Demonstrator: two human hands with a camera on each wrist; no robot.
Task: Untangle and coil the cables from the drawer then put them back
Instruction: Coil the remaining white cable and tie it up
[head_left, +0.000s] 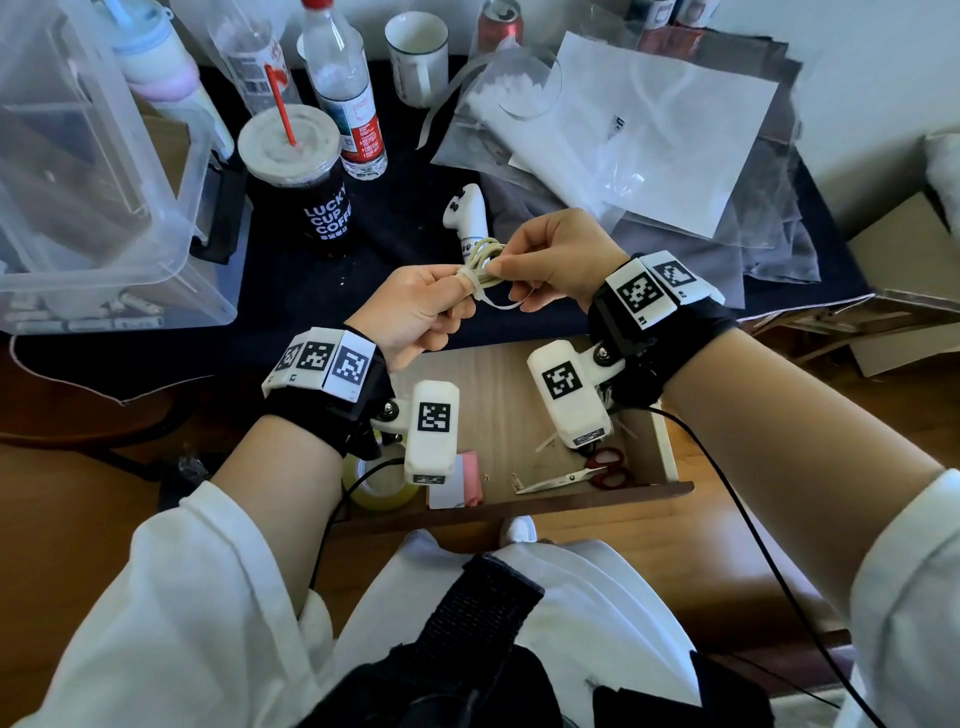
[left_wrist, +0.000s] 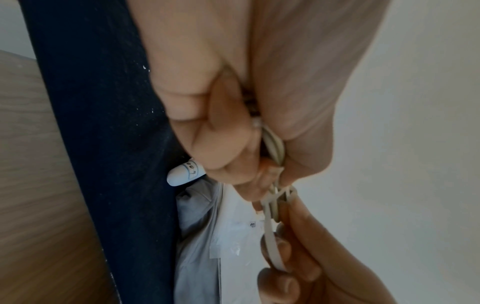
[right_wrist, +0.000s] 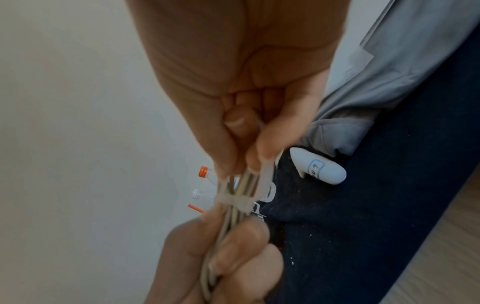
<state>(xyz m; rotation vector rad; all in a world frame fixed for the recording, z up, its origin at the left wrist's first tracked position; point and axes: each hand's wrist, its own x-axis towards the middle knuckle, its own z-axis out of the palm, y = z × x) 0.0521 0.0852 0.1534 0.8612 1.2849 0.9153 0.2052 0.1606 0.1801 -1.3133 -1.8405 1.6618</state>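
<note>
The left hand (head_left: 415, 306) is gripping a small beige coiled cable (head_left: 480, 262) above the worktop (head_left: 405, 208), just beyond the open drawer (head_left: 519, 374). Its fingers (left_wrist: 215, 144) are curling round the bundled loops, with the thumb pressing them from the other side. A pale tie (head_left: 493, 301) is wrapping once around the coil where the two hands meet. The right hand (head_left: 558, 254) is pinching this tie between thumb and forefinger, right against the coil; the other fingers (right_wrist: 283, 131) are curling loosely, and the tie's free tail is looping down under them. In the left wrist view the flat tail (left_wrist: 271, 244) is running from the wrap along the right hand's fingers.

The drawer is standing pulled out below the hands, with scissors (head_left: 576, 473) with red handles, a roll of tape (head_left: 376, 486) and a pink card (head_left: 470, 480) lying in it. A dark cloth is covering the worktop. A white controller (head_left: 467, 215) is lying on it just behind the coil. A coffee cup (head_left: 306, 176) with a red straw, a water bottle (head_left: 345, 88) and a white mug (head_left: 418, 57) are standing farther back. A clear bin (head_left: 104, 182) is sitting at the left, and clear bags (head_left: 649, 135) with grey cloth are piling at the right.
</note>
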